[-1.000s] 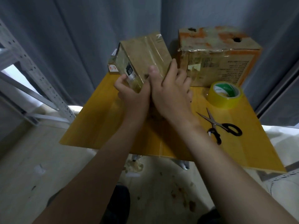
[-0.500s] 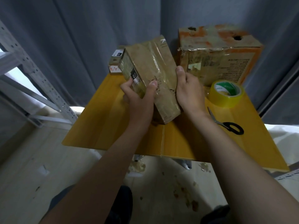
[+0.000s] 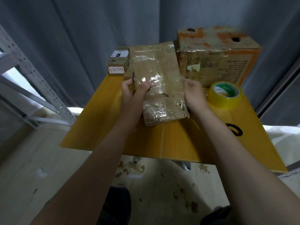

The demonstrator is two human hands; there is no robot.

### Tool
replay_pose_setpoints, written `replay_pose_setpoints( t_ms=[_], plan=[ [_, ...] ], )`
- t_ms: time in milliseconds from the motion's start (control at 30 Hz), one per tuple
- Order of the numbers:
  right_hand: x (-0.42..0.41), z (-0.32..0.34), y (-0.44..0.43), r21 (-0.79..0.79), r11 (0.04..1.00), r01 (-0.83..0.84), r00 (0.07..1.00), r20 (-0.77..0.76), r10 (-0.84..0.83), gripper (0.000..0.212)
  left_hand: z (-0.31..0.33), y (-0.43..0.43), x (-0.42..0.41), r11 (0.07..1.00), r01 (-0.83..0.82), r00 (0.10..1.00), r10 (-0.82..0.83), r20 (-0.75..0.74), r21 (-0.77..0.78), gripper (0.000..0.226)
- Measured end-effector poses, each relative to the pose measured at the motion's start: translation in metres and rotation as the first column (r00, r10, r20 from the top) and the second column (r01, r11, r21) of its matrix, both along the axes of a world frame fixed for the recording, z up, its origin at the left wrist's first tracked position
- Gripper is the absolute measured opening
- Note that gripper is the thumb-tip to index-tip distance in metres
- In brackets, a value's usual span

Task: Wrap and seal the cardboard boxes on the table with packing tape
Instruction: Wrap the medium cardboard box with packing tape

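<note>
Currently gripping mostly taped box (image 3: pixel 157 73) with left hand (image 3: pixel 133 95) and right hand (image 3: pixel 194 93) curled round its sides; probably left to seal ragged near end, then big box (image 3: pixel 215 62), using roll (image 3: pixel 224 95).

Dim, soft focus, wide-angle edge warp

I see a plain brown box (image 3: pixel 155 78) at centre, a yellow tape roll (image 3: pixel 224 101) with green core at three o'clock, an orange-blotched carton (image 3: pixel 227 51) at one o'clock, yellow worktop (image 3: pixel 97 130).
</note>
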State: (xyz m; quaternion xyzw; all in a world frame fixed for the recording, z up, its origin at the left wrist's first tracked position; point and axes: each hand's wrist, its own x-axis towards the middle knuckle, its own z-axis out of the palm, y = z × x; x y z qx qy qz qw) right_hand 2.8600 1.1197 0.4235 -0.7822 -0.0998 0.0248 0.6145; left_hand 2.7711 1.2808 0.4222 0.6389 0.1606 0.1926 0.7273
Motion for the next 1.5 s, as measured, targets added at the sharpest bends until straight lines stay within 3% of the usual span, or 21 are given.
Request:
replay_pose_setpoints(
  t_ms=[167,367,500,567,667,733,833,1067,1333,1500],
  plan=[
    [-0.009,0.01,0.015,0.11,0.99,0.084,0.996,-0.016,-0.083,0.026,0.001,0.01,-0.002,0.998,-0.065,0.998,0.065,0.008,-0.002,0.043],
    [-0.024,0.018,0.026,0.417,0.906,-0.074,0.974,-0.163,0.155,0.023,0.013,0.044,-0.008,0.932,-0.293,0.955,0.298,-0.008,-0.214,0.048],
    [-0.04,0.01,0.03,0.133,0.957,-0.259,0.922,-0.261,0.286,0.067,0.022,0.061,-0.006,0.89,-0.316,0.939,0.343,0.026,-0.328,0.05],
    [-0.048,0.006,0.038,0.278,0.905,-0.321,0.819,-0.398,0.413,0.082,0.026,0.059,-0.003,0.906,-0.288,0.949,0.314,0.037,-0.31,0.053],
    [-0.051,0.008,0.053,0.587,0.787,-0.187,0.733,-0.45,0.51,0.065,0.033,0.057,-0.001,0.958,-0.151,0.986,0.165,0.037,-0.243,0.057],
    [-0.047,0.01,0.061,0.703,0.711,-0.027,0.731,-0.471,0.494,0.057,0.038,0.06,0.003,0.977,-0.044,0.997,0.055,0.046,-0.208,0.057],
    [-0.028,0.018,0.075,0.759,0.634,0.149,0.732,-0.516,0.445,0.067,0.042,0.068,0.012,0.965,0.025,0.999,-0.015,0.04,-0.26,0.056],
    [0.031,0.046,0.106,0.58,0.695,0.425,0.752,-0.654,0.085,0.062,0.026,0.086,0.028,0.945,-0.049,0.98,-0.017,-0.196,-0.324,0.055],
    [0.063,0.045,0.135,0.445,0.703,0.554,0.688,-0.721,-0.085,0.059,0.017,0.087,0.036,0.952,-0.023,0.963,-0.06,-0.262,-0.304,0.011],
    [0.082,0.042,0.136,0.491,0.679,0.546,0.725,-0.683,-0.089,0.045,0.013,0.084,0.039,0.955,-0.005,0.959,-0.08,-0.274,-0.296,0.018]
  ],
)
